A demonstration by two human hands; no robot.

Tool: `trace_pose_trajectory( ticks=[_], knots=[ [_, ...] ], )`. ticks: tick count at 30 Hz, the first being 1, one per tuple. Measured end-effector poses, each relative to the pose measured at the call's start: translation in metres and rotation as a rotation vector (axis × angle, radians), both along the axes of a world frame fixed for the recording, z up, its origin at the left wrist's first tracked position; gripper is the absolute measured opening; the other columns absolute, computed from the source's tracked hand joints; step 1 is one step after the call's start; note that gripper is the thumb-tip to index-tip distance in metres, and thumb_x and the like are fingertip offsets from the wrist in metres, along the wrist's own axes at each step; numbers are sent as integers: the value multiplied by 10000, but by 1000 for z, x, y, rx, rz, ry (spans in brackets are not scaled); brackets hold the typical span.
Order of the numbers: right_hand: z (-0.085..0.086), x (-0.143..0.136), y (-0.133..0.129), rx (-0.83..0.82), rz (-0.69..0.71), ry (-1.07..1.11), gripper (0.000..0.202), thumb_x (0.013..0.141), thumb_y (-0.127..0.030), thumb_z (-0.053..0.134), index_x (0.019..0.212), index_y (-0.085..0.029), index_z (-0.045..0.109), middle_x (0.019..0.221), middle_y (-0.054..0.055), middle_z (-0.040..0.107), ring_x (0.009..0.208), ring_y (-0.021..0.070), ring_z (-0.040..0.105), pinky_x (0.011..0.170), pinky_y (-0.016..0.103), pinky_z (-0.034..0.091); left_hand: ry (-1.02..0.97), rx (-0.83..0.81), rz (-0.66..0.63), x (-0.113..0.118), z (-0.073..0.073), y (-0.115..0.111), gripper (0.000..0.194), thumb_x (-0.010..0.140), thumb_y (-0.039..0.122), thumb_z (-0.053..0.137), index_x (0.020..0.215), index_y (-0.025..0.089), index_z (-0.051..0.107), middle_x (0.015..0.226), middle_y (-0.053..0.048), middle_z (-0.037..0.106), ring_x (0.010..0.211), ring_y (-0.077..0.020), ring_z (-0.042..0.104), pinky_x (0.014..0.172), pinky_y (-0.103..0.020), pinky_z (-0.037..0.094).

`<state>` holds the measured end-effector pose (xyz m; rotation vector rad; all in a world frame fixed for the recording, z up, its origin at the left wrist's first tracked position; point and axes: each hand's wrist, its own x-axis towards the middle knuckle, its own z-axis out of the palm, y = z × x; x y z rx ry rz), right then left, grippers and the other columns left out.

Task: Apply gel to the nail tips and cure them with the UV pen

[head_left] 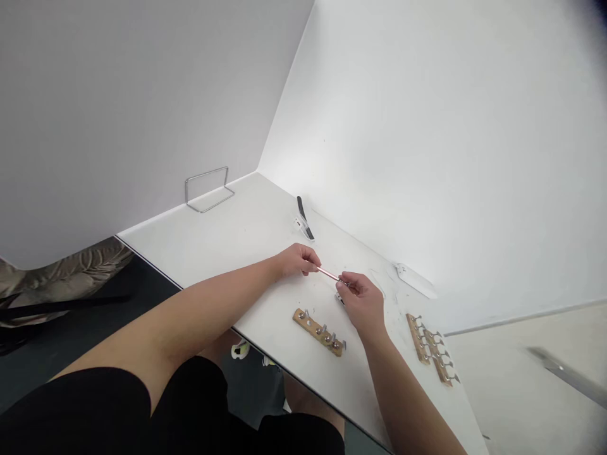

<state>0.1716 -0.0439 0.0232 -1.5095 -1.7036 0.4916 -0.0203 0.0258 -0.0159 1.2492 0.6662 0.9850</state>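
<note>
Above white bench (265,237) | your left hand (300,259), right hand (360,300): fingers pinching slim pinkish rod (328,273) between them

Pretty sure I'm looking in on a small workshop or a bench-work booth here, though the view can't tell me exactly which kind lol. What sells it for me is the plain white table (256,230) boxed in by a tall grey-white panel (142,114) and a white wall (427,126), with a bent-wire holder (207,172) by the panel and wooden strips (310,324) carrying metal hardware laid out on top. Past the table edge I get dark flooring (156,281), plus some crumpled tan fabric (80,272) beyond the panel.
</note>
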Motion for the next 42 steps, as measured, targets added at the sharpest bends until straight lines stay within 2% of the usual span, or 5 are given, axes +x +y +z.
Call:
trace_pose_trajectory(
  ticks=[11,21,31,38,42],
  knots=[
    [-8,-5,0,45,-72,-13,267,684,-365,650,887,-193,626,820,50,677,715,179,625,721,352,508,49,27,11,-1,-2,1,148,582,150,649,724,110,638,596,5,590,489,-66,504,524,-222,403],
    [-10,2,3,50,31,75,271,679,-321,677,899,-177,611,818,67,678,744,188,638,736,365,517,32,-5,-8,-1,8,-4,127,570,117,628,697,101,625,567,7,586,463,-63,489,504,-218,386],
    [-8,2,3,59,70,138,265,656,-309,694,870,-170,622,800,69,680,723,188,637,724,375,523,11,-5,-8,0,2,0,141,568,113,641,708,99,629,599,-1,605,460,-62,495,506,-226,404],
    [-6,0,3,-5,79,339,277,610,-266,732,843,-166,618,761,66,676,677,176,620,638,346,516,-24,-9,-37,1,3,-1,134,573,96,630,706,99,630,599,-7,615,468,-58,496,498,-215,399],
    [-9,-1,5,-51,73,491,267,589,-250,742,810,-167,617,732,49,671,664,158,612,650,331,507,-38,-16,-28,2,1,-1,140,568,102,641,708,98,630,591,-4,612,463,-55,492,497,-214,401]
  ],
)
